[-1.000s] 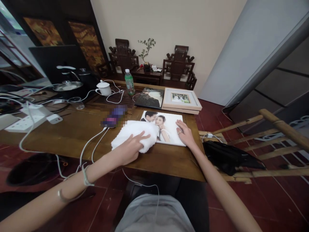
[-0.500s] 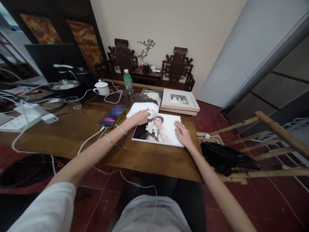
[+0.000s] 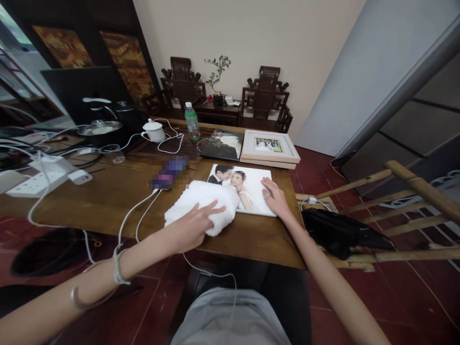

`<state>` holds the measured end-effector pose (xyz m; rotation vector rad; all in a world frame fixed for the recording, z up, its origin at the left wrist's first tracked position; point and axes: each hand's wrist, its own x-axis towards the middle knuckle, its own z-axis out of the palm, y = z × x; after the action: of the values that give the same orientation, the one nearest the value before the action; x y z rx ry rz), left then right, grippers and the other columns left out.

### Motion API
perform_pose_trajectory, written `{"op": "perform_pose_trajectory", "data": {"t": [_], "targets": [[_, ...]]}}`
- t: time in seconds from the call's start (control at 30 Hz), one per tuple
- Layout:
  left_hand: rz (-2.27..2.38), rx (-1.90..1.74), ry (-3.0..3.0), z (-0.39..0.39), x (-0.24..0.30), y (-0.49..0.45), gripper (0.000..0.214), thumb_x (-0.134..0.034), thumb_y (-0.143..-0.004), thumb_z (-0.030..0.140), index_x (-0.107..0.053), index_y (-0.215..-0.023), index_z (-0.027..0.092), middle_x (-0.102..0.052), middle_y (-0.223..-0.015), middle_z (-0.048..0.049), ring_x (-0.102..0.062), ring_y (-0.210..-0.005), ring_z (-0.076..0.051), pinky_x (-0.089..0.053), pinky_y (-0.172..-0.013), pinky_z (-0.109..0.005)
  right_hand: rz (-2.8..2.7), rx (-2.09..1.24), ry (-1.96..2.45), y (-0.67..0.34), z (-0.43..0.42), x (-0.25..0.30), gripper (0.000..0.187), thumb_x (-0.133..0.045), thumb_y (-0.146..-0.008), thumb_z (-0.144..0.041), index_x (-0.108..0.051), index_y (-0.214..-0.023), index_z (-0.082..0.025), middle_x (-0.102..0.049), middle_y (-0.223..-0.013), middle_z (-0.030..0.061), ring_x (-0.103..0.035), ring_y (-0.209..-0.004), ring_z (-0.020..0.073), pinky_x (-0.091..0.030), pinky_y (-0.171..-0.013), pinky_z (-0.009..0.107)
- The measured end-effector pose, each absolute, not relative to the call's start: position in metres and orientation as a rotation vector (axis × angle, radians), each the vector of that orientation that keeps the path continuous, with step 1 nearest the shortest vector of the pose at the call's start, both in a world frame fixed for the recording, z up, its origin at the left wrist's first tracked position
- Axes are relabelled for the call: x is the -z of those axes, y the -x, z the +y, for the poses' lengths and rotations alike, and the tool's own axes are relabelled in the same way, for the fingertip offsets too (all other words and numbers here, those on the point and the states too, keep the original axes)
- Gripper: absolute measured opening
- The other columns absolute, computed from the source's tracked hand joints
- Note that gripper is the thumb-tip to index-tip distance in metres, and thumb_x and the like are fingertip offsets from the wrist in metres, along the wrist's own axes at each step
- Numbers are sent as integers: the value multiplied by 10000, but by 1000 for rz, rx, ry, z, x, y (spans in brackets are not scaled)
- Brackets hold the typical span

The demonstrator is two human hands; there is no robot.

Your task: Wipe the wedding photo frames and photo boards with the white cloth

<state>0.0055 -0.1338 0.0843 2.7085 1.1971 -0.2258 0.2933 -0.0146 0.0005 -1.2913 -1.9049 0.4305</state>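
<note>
A white towel [image 3: 201, 203] lies on the near left part of a large photo print [image 3: 253, 189] on the wooden table [image 3: 108, 201]. My left hand [image 3: 194, 225] presses flat on the towel, fingers stretched out over it. My right hand [image 3: 275, 196] rests flat on the print's right edge, fingers spread, a ring on one finger. The towel hides the print's lower left corner.
A phone [image 3: 170, 173] with a white cable lies left of the print. Behind it are a dark photo album [image 3: 223, 143] and a framed picture [image 3: 269, 146]. A green bottle [image 3: 192, 122], a white cup [image 3: 155, 131], power strips [image 3: 39, 179] and pots sit further back. A bamboo chair [image 3: 395, 215] stands to the right.
My left hand has pulled the towel from the print's far left corner back toward me to its near left corner. The right hand has stayed on the print's right edge.
</note>
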Motion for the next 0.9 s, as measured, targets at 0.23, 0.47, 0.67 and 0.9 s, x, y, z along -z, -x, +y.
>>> {"op": "perform_pose_trajectory", "data": {"t": [0.23,0.47,0.67,0.9], "targets": [[1305,113,-2795,-61,-78,-10,308,-411,-690,-10,-653,-825,125,-379,-1452,-107,-327,-1349,-251,-342,-1054,-422,-1910,-412,1293,-294,-14,0,409,-448,-823,-186,-614,-1194,-145,-533,-1327,113,-415,-1298,226,-296,-1110,447],[1442,25,-2850,39,-79,-15,263,-455,-711,58,-676,-842,114,-693,-984,-142,-634,-967,-239,-471,-850,-292,-1915,-430,1288,-295,-15,-1,404,-466,-812,-180,-622,-1184,-169,-542,-1322,94,-420,-1295,221,-310,-1103,438],[1484,13,-2844,72,-88,-14,272,-452,-720,80,-674,-872,119,-694,-947,-112,-628,-932,-214,-460,-797,-241,-1905,-430,1282,-295,-15,0,399,-461,-822,-194,-620,-1185,-145,-541,-1320,115,-419,-1295,225,-311,-1102,434],[1428,159,-2835,-4,-88,-18,296,-427,-702,27,-673,-845,111,-693,-967,-147,-639,-957,-239,-478,-844,-307,-1917,-435,1275,-294,-15,-1,403,-463,-817,-186,-618,-1188,-162,-542,-1323,97,-415,-1299,213,-311,-1103,426]]}}
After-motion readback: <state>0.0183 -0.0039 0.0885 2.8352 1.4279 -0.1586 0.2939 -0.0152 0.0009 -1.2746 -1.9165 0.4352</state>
